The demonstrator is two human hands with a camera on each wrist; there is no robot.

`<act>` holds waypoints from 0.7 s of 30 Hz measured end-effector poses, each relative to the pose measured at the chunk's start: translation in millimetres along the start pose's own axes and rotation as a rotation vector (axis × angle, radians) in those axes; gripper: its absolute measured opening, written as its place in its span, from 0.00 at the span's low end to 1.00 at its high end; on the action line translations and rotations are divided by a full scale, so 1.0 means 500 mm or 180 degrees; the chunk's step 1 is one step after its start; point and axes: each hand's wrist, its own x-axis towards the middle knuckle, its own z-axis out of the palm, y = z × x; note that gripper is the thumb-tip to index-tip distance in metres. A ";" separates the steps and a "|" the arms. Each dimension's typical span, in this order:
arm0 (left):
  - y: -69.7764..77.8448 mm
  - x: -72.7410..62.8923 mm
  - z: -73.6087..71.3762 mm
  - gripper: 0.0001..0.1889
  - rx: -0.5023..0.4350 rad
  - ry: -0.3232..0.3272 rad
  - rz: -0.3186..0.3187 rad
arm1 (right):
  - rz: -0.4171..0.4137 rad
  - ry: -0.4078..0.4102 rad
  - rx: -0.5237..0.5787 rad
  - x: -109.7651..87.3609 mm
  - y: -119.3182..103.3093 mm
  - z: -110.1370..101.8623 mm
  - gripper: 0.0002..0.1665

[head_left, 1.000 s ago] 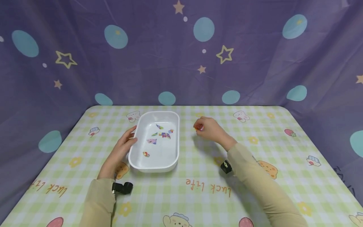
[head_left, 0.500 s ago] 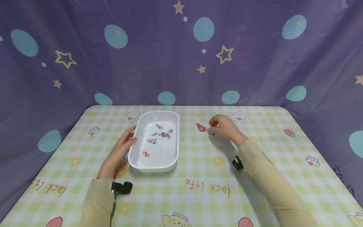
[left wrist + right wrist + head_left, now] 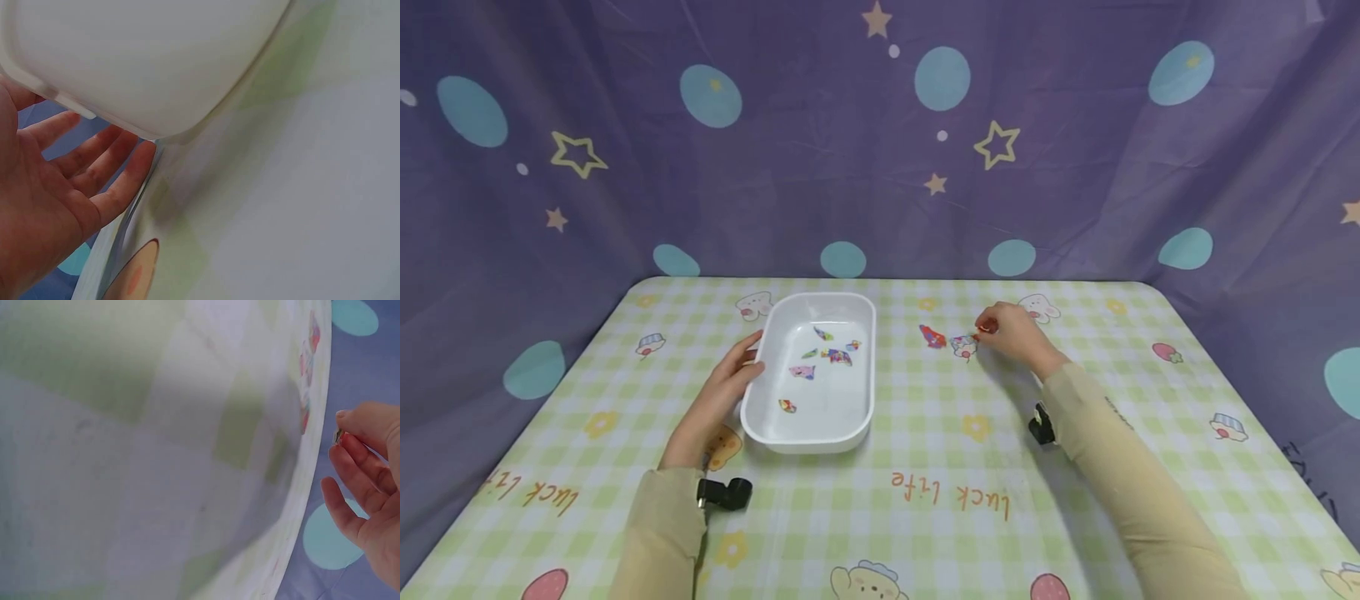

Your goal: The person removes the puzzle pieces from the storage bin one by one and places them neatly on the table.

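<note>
A white rectangular tray (image 3: 808, 448) stands left of the middle of the table, with several small, irregular, brightly printed puzzle pieces (image 3: 802, 372) scattered on its floor. My left hand (image 3: 722, 387) rests against its left side; in the left wrist view its loosely spread fingers touch the rim from outside. To the right of the tray my right hand (image 3: 1015, 337) pinches a small reddish puzzle piece (image 3: 338, 435) between thumb and fingertips, raised a little off the table. A flat red piece (image 3: 932, 337) lies further left. Another small red bit (image 3: 305, 417) lies close by the fingertips.
A checked tablecloth (image 3: 925, 433) with printed animals, flowers and lettering covers the table. One printed cupcake (image 3: 964, 346) sits between the red pieces. Behind the table's far edge hangs a purple curtain (image 3: 820, 183) with stars and blue dots.
My right hand has moved to the right, away from the flat red piece, which now shows uncovered on the cloth. The left hand and tray have stayed in place.
</note>
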 end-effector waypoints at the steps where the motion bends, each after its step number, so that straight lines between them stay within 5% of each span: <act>1: -0.001 0.001 0.000 0.29 -0.0006 -0.0001 0.0007 | 0.0019 -0.0003 -0.0004 -0.001 0.004 0.000 0.10; 21: -0.004 0.004 -0.001 0.30 -0.0033 0.0000 0.0047 | 0.0224 -0.0093 -0.0080 -0.007 0.043 0.010 0.09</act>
